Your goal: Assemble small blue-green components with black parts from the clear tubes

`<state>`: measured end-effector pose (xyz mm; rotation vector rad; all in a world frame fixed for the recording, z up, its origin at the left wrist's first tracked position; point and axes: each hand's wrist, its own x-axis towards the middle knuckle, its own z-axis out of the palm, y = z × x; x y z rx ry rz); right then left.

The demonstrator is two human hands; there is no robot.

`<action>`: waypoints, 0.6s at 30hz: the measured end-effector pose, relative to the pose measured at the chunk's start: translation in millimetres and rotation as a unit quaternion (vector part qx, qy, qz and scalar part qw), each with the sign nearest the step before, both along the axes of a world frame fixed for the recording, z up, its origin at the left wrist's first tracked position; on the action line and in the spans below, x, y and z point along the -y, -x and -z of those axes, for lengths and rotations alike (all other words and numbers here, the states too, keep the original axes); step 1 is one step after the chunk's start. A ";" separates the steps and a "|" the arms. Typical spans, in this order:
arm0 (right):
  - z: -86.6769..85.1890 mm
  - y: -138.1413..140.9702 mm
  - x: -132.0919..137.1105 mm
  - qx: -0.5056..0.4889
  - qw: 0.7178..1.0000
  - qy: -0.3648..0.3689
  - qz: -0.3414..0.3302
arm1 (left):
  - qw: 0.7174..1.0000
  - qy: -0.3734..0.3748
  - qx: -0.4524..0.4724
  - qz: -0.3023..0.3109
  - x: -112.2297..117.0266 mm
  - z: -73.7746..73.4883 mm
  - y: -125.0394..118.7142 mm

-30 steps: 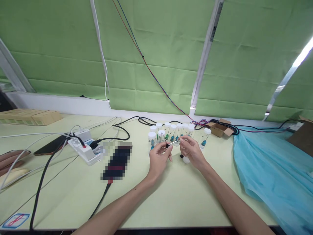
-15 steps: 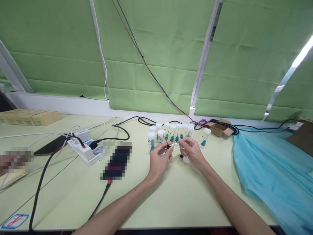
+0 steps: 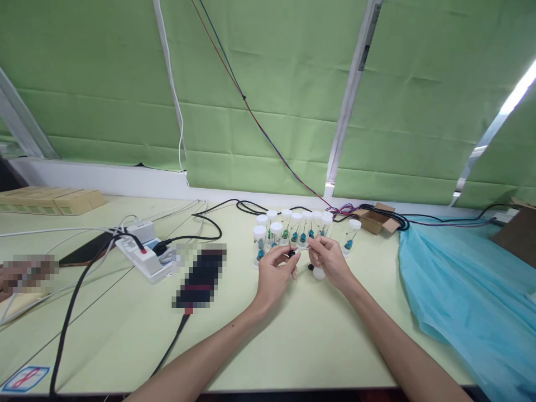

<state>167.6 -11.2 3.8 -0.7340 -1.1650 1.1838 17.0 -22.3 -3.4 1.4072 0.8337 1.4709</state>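
Note:
Between the fingertips of my left hand [image 3: 274, 276] is a small black part [image 3: 292, 253], with a thin stem rising from it. My right hand [image 3: 330, 261] pinches a thin, light-coloured rod [image 3: 305, 248] that reaches toward the black part; I cannot tell whether they touch. Behind both hands stand several clear vials with white caps [image 3: 260, 230], holding blue or green pieces on thin stems. One more vial [image 3: 350, 237] stands apart to the right. Under my right hand lie a white cap [image 3: 319, 273] and a small black piece [image 3: 310, 267].
To the left are a phone [image 3: 201, 276] on a cable, a power strip [image 3: 146, 258] with plugs, and a dark flat device [image 3: 87, 248]. Another person's blurred hand [image 3: 27, 273] is at the far left. Blue sheeting [image 3: 460, 285] and a small open carton [image 3: 379, 218] are on the right.
My left hand and the black part have shifted slightly right, closer to my right hand. Less of the thin rod shows between the hands.

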 end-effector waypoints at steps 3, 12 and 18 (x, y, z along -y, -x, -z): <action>0.8 -0.3 -1.7 0.004 1.000 0.007 0.012 | 1.000 -0.007 -0.004 0.007 -0.1 1.3 0.1; 1.7 -0.2 -1.3 0.010 1.000 0.010 0.013 | 1.000 0.002 0.003 0.010 0.7 -1.7 0.1; -1.1 0.5 0.0 0.007 0.999 0.004 0.033 | 0.999 0.023 0.027 0.007 0.9 -3.5 2.0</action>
